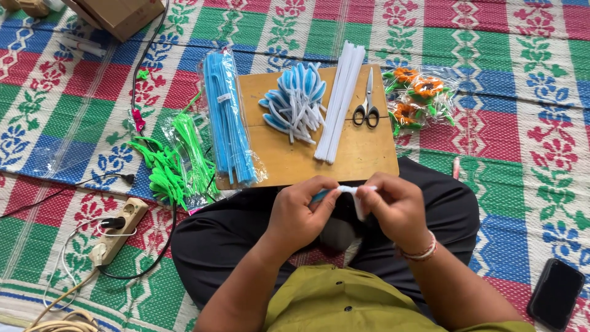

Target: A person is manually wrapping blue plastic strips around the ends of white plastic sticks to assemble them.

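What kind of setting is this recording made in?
Probably a home floor used as a craft spot. The person sits cross-legged on a woven mat with a wooden board as the work surface, scissors and packs of pipe cleaners on it, and a power strip alongside.

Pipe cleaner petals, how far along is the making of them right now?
Done: a pile of blue-and-white petals lies on the wooden board, and finished orange flowers sit bagged to its right. In hand: the left hand and right hand bend a white pipe cleaner with a blue piece. Left: a full pack of blue pipe cleaners and a bundle of white pipe cleaners remain unused.
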